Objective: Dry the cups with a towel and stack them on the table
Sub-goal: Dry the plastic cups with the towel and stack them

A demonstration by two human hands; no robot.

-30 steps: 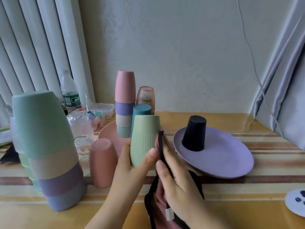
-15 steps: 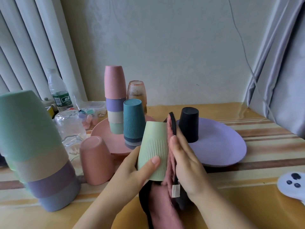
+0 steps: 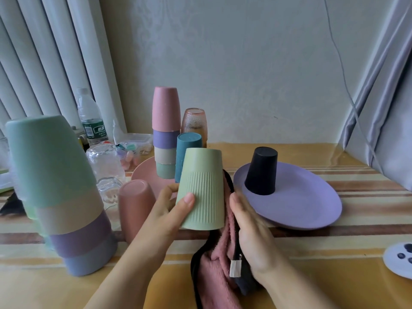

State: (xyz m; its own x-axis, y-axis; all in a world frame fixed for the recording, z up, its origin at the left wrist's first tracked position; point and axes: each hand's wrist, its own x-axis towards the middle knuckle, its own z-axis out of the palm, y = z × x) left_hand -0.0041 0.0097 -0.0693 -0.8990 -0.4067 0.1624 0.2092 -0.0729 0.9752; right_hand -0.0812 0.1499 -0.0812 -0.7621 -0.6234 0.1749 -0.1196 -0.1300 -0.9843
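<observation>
Right now the left hand point(image 3: 165, 210) grips the green cup point(image 3: 201, 189) upside down above the table point(image 3: 312, 275), thumb on the ribbed wall and fingers round the back, while the right hand point(image 3: 252, 230) presses the pink towel point(image 3: 217, 264) flat against the cup's right side, fingers fairly straight. To do it well I'd say turn the cup with the left hand and keep the towel pressed on, so the whole wall gets wiped – those ribs probably hold water, so go round slowly, then push some towel up inside. Around it, biggest first: the near stack point(image 3: 60, 197) at the left, mint on top, leaning a bit by the look of it – likely where this cup ends up, or on the far stack point(image 3: 166, 132) with the pink top. Then the purple plate point(image 3: 312, 204) with a black cup point(image 3: 260, 171) upside down on it, just right of the towel, and a pink cup point(image 3: 137, 204) just beside the left wrist. That one's the easiest to knock when the cup travels left. A teal cup point(image 3: 189, 144) stands right behind.
</observation>
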